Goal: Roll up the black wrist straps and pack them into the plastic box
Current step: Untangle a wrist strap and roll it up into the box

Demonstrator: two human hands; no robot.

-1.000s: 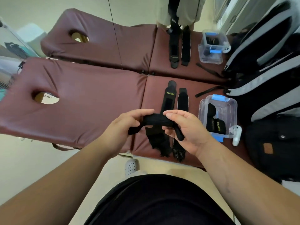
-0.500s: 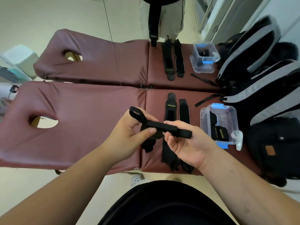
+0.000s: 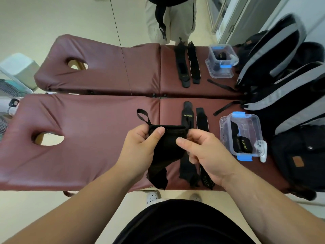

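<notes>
left grip (image 3: pixel 140 145) pinches strap (image 3: pixel 167 147) at top left corner, thumb in front. right grip (image 3: pixel 207 152) pinches its right edge. strap held over bed (image 3: pixel 88 138), tail hanging. box (image 3: pixel 222 131) on bed, right of hands, holds rolled straps (image 3: pixel 243 147).

We read "XUEYING" in yellow-green capitals on a black wrist strap (image 3: pixel 187 118) lying flat on the near padded table (image 3: pixel 88 155). The same word, "XUEYING", stands in yellow-green on a rolled strap (image 3: pixel 243 147) inside the near plastic box (image 3: pixel 223 124). Lettering on a far strap (image 3: pixel 182 67) is too small for us to read.
</notes>
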